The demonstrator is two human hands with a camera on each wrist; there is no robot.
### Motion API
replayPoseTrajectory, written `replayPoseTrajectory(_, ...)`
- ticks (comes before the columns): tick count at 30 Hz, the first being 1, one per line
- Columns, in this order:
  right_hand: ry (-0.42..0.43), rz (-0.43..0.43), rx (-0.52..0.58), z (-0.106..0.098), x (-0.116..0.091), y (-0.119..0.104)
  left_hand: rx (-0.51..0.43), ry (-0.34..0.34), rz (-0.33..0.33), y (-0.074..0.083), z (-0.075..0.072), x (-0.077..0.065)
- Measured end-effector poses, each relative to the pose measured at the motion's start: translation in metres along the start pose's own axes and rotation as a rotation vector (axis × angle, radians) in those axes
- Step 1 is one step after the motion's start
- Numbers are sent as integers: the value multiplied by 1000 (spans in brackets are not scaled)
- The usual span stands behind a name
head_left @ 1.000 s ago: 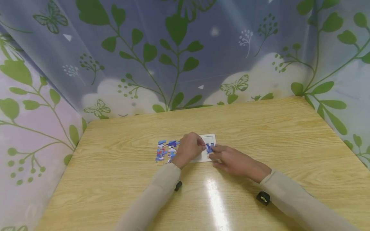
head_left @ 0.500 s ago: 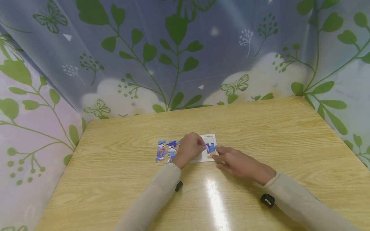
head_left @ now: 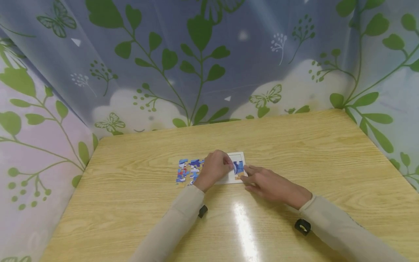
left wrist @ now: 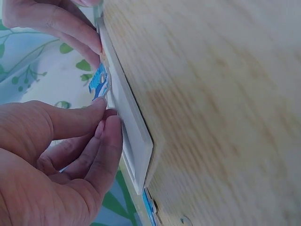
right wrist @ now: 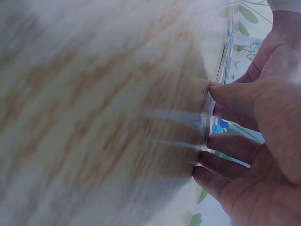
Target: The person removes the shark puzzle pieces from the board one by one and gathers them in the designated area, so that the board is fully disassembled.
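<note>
A white puzzle tray (head_left: 226, 179) lies on the wooden table, with blue and orange jigsaw pieces (head_left: 239, 169) at its right end. My left hand (head_left: 214, 166) is over the tray's middle. Its thumb and forefinger pinch the edge of a blue jigsaw piece (left wrist: 98, 82), slightly raised in the left wrist view. My right hand (head_left: 270, 183) touches the tray's right edge with fingertips fairly straight and spread, the thumb near the lower right corner. In the right wrist view, its fingertips (right wrist: 214, 141) rest along that edge. My left hand hides the tray's left part.
Loose jigsaw pieces (head_left: 186, 173) lie left of the tray in rough columns, some hidden behind my left hand. A leaf-patterned curtain (head_left: 203, 72) hangs along the table's back edge and both sides. The wooden table (head_left: 131, 203) shows a bright glare in front.
My right hand has drawn back to the right, off the jigsaw pieces, to the tray's right edge, uncovering more blue and orange. My left hand has hardly moved.
</note>
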State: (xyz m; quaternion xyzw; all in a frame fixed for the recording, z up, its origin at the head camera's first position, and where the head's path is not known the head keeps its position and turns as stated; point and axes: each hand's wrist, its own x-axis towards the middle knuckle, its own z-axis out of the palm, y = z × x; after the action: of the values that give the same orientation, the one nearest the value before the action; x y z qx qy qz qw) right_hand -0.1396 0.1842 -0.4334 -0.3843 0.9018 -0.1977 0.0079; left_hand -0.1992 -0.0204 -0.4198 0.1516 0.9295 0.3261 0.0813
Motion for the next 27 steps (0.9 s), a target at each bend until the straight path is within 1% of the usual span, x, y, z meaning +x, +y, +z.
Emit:
replayPoseTrajectory(2,1,0,-2,0,0,-1,-4,-1,3,0,0,0)
replayPoseTrajectory(9,-16,21,-3,-2,0,-3,-59,-22,-43,-2,0,-1)
replayPoseTrajectory(13,-27,36,-4,-2,1,-3,-79,-17,-39,-3,-2,-2)
replayPoseTrajectory(17,-23,32,-10,-2,1,-3,-79,-5,-35,-4,-6,-3)
replayPoseTrajectory(20,-24,33,-13,-2,1,-3,-88,0,-44,-7,-10,-5)
replayPoseTrajectory(27,-25,40,-20,-1,1,-2,-119,6,-55,-20,-20,-11)
